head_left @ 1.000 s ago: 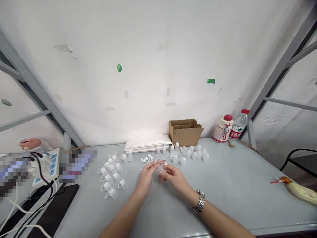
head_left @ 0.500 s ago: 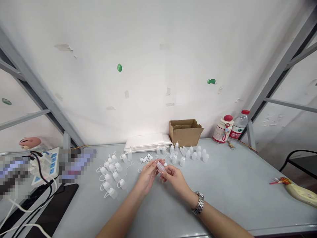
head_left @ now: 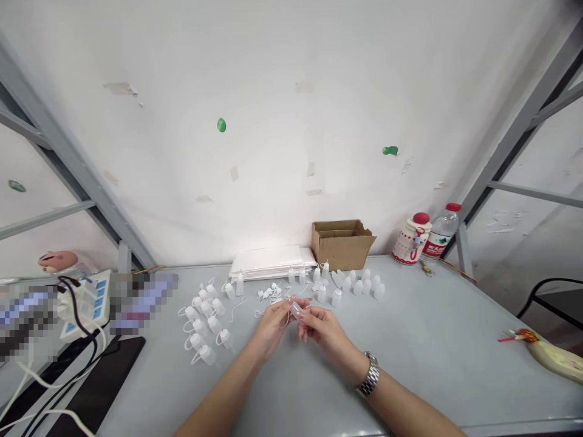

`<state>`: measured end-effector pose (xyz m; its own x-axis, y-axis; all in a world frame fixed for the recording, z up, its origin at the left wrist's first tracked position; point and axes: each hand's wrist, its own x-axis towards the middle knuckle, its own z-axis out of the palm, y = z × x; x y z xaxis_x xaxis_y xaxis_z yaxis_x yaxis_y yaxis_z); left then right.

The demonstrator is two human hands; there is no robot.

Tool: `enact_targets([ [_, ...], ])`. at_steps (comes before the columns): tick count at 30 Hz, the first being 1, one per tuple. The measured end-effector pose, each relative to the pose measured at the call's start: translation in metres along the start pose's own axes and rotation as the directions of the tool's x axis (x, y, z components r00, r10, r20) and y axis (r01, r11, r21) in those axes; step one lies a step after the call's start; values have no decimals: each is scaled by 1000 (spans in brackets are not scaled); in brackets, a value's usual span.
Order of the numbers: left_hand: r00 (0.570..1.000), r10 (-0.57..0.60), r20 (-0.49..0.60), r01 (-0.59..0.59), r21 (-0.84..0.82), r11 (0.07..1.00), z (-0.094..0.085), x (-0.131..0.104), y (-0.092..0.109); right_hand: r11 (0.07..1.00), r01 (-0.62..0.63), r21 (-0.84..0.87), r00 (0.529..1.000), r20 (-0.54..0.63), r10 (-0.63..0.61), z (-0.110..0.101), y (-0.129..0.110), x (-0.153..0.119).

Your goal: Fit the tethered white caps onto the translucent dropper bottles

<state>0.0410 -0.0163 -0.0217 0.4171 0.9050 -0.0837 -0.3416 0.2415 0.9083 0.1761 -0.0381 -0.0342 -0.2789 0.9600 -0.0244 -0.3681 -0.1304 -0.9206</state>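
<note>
Between my two hands is a small translucent squeeze bottle (head_left: 298, 311), tilted above the grey table (head_left: 410, 358). My left hand (head_left: 274, 323) closes around its left end, and a thin white strap loops below those fingers. My right hand (head_left: 322, 328) pinches the bottle's other end with thumb and fingers; a metal watch is on that wrist. Just beyond my hands lies a pile of small white caps (head_left: 272, 291). Several capped bottles with looped straps (head_left: 207, 354) stand to the left. Several translucent bottles without caps (head_left: 367, 286) stand at the right.
At the back, a cardboard box (head_left: 344, 250) stands beside a stack of white sheets (head_left: 266, 261). A cream jar with a red lid (head_left: 411, 240) and a water bottle (head_left: 441, 233) are back right. Cables, a power strip (head_left: 86, 306) and a black slab (head_left: 98, 385) lie left.
Both hands stay together around the bottle. The fingers have shifted on it, and less of the bottle shows now. The whole view has shifted slightly.
</note>
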Motion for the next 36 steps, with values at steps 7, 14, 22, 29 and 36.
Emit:
enact_targets([
  [7,997,-14,73,20,-70,997,1,0,-4,974,-33,224,988,154,-2,-7,-6,1],
  [14,996,44,-72,-55,-159,986,-5,3,-10,968,-89,233,987,149,55,-2,-2,0],
  [22,998,59,11,-58,-100,993,-1,-2,-5,934,-173,313,979,160,128,-5,4,0],
  [29,980,128,-149,-121,57,991,-6,4,-7,978,-130,160,991,27,128,-5,2,3],
  [36,980,75,-182,-75,7,997,-10,9,-13,958,54,-281,975,-193,-112,0,6,4],
])
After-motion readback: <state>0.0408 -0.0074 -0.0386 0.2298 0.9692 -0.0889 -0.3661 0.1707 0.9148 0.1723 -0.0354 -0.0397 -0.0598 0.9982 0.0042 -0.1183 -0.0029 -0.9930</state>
